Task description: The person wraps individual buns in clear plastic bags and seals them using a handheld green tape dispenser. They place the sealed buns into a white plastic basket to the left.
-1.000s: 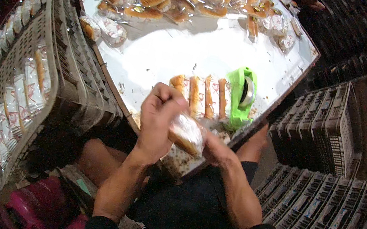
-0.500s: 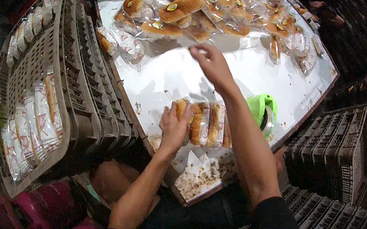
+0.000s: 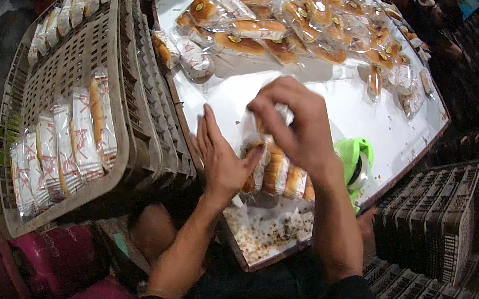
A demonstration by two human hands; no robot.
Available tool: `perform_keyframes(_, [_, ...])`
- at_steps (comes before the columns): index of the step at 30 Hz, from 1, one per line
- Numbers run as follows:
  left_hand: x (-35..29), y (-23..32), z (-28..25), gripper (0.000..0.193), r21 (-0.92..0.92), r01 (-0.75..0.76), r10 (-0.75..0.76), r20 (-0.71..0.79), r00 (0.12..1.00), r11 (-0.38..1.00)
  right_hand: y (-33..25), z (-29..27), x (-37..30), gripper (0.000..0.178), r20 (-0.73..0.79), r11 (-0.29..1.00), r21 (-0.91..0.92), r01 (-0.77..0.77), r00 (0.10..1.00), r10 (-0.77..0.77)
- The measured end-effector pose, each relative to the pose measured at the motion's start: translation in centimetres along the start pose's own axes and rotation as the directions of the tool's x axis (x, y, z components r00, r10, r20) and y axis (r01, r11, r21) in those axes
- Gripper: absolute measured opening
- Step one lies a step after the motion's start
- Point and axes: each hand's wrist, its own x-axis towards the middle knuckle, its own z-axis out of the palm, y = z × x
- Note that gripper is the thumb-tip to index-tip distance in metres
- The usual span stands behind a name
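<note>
A short row of plastic-wrapped bread buns (image 3: pixel 276 169) stands side by side on the white table near its front corner. My left hand (image 3: pixel 218 162) is beside the left end of this row, its fingers stretched out and the thumb close to the end bun. Over the back of the row my right hand (image 3: pixel 297 124) has its fingers curled in on a clear-wrapped bun (image 3: pixel 256 126); the hand is blurred and covers most of that bun. Farther back lies a loose pile of wrapped buns (image 3: pixel 258 28), many with small yellow labels.
A grey plastic crate (image 3: pixel 110 101) on the left holds wrapped buns (image 3: pixel 69 138) in rows. A bright green tool (image 3: pixel 354 158) rests right of my right forearm. Stacked crates (image 3: pixel 430 211) stand at the right, a magenta plastic seat (image 3: pixel 63 256) at lower left. Other people's arms show at the far edge.
My right hand has come back from near the pile to above the row, now with a wrapped bun. My left hand has let go of the end bun and opened. The view has shifted slightly.
</note>
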Motion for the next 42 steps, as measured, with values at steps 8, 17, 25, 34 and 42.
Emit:
perform_keyframes(8, [-3.1, 4.0, -0.5, 0.061, -0.766, 0.358, 0.036, 0.443, 0.896, 0.534, -2.6, 2.5, -13.1, 0.081, -0.298, 0.841, 0.328, -0.43, 0.798, 0.524])
perform_keyframes(17, [-6.8, 7.1, -1.5, 0.044, -0.776, 0.021, 0.072, 0.085, 0.994, 0.63, -2.9, 0.5, -17.7, 0.036, -0.296, 0.889, 0.383, -0.249, 0.879, 0.374])
perform_keyframes(25, [-8.2, 8.7, -1.8, 0.024, -0.824, 0.024, 0.125, 0.114, 0.986, 0.565, -5.4, -1.6, -17.6, 0.015, -0.478, 0.885, 0.409, -0.221, 0.775, 0.414])
perform_keyframes(34, [-8.0, 9.5, 0.3, 0.015, -0.635, -0.408, 0.112, -0.453, 0.885, 0.656, -7.7, 0.9, -16.1, 0.018, -0.464, 0.723, 0.684, -0.103, 0.703, 0.539])
perform_keyframes(42, [-7.8, 8.7, -1.5, 0.029, -0.845, 0.334, -0.165, 0.291, 0.942, 0.417, -7.3, 1.8, -15.7, 0.027, -0.602, 0.952, -0.026, -0.305, 0.765, 0.229])
